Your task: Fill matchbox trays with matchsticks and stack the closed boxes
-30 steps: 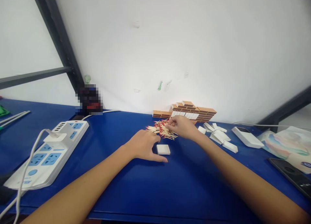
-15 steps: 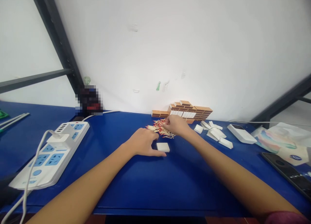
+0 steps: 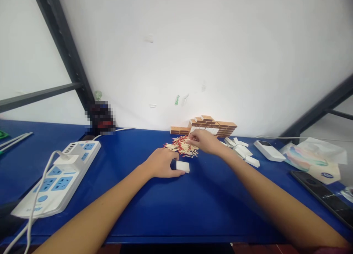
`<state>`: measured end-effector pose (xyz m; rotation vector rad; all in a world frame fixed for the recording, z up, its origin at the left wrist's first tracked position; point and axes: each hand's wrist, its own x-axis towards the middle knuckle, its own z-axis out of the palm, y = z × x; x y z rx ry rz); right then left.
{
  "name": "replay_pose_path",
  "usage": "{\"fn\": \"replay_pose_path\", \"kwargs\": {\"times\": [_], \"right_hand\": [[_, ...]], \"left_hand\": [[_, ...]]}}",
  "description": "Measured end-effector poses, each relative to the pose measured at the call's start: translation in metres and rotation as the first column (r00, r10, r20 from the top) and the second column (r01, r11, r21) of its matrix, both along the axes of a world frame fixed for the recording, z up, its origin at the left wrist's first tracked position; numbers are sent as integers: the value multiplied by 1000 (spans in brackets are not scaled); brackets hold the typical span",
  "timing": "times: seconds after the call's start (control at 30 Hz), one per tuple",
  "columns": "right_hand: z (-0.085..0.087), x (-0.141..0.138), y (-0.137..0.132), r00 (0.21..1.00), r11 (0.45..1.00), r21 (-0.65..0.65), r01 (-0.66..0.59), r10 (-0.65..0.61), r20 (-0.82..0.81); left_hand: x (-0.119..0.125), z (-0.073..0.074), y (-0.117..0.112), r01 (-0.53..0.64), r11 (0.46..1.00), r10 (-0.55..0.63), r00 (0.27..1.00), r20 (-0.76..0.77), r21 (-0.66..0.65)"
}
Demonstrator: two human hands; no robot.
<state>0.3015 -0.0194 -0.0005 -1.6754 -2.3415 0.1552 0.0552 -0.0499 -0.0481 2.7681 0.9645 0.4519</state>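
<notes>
A heap of loose wooden matches (image 3: 183, 146) with red heads lies in the middle of the blue table. My right hand (image 3: 202, 140) reaches over the heap's right side, its thumb and fingers pinched on matches there; how many is hidden. Just in front of the heap lies a small white matchbox tray (image 3: 183, 167). My left hand (image 3: 164, 164) grips this tray from the left, its thumb along the near edge and its fingers at the far side. The tray's inside does not show clearly.
Brown brick-patterned boxes (image 3: 226, 128) are stacked against the wall behind the matches. Several small white trays (image 3: 242, 150) lie to the right, near a white device (image 3: 269, 151), a tissue pack (image 3: 311, 158) and a black phone (image 3: 322, 193). A power strip (image 3: 62, 176) lies left.
My left thumb and fingers have closed in on the white tray, which has tilted slightly. My right hand stays at the heap, its fingers shifted a little. The view has moved slightly.
</notes>
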Motion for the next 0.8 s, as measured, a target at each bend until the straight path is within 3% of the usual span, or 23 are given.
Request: {"fn": "replay_pose_path", "kwargs": {"times": [0.2,0.4,0.53,0.8], "right_hand": [[2,22,-11,998,998,37,-49,51,-37],[-15,17,-40,962,976,122,-182,203,-181],[-24,4,-56,952,957,100,-271,282,-121],[-36,-6,-62,950,949,56,-311,312,-16]], "left_hand": [[3,-4,1,-35,998,37,998,44,-43],[4,-6,0,-109,992,112,992,57,-57],[5,-6,-1,-138,989,141,988,55,-54],[7,-4,-2,-126,991,128,991,45,-38]]}}
